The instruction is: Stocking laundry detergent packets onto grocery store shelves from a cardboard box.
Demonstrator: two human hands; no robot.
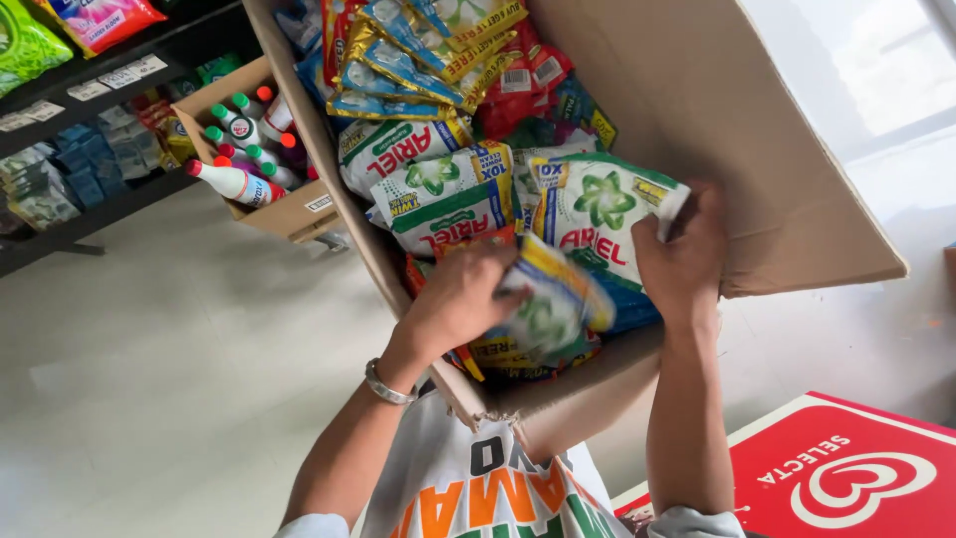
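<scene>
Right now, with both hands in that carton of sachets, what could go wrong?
1. The cardboard carton looks tilted and propped against the person's chest; it may slip and spill.
2. The left hand grips a blurred sachet strip; it might tear or drag others out.
3. The right hand pinches one corner of the green-and-white packet, a grip that could fail.

I saw a pale grey floor (179, 339) across the lower left, dark shelves (90, 214) of goods in the upper left, and a bright window (876, 60) lit the upper right.
</scene>
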